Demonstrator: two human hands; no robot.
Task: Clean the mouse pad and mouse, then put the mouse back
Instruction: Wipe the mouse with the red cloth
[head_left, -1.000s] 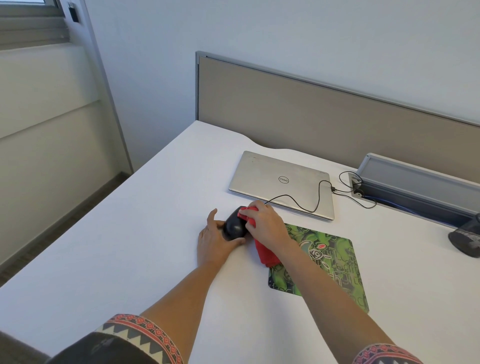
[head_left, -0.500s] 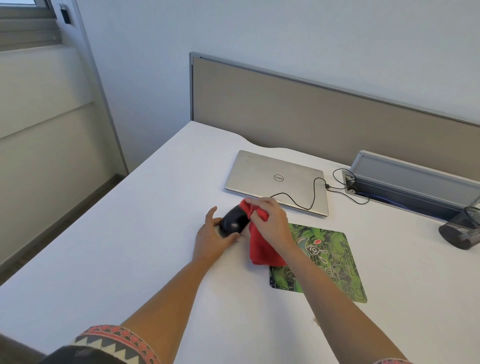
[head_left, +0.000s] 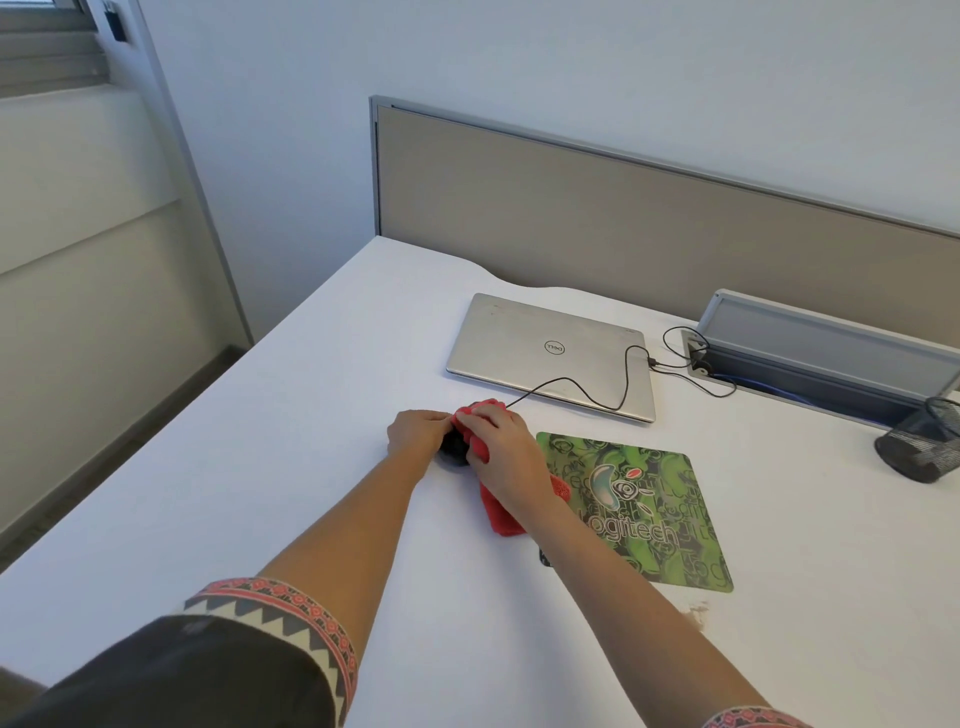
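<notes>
"Dell" on laptop (head_left: 550, 353), "Logitech" on mouse pad (head_left: 644, 514)

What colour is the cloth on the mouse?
Red; the cloth shows best in the head view, under the right hand.

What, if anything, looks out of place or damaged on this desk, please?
A brownish mark blemishes the white desk past the mouse pad, at its near right corner; stain or chip, unclear. The mouse sits off the pad, to its left, but the left hand holds it while the right hand wipes it with a red cloth.
</notes>
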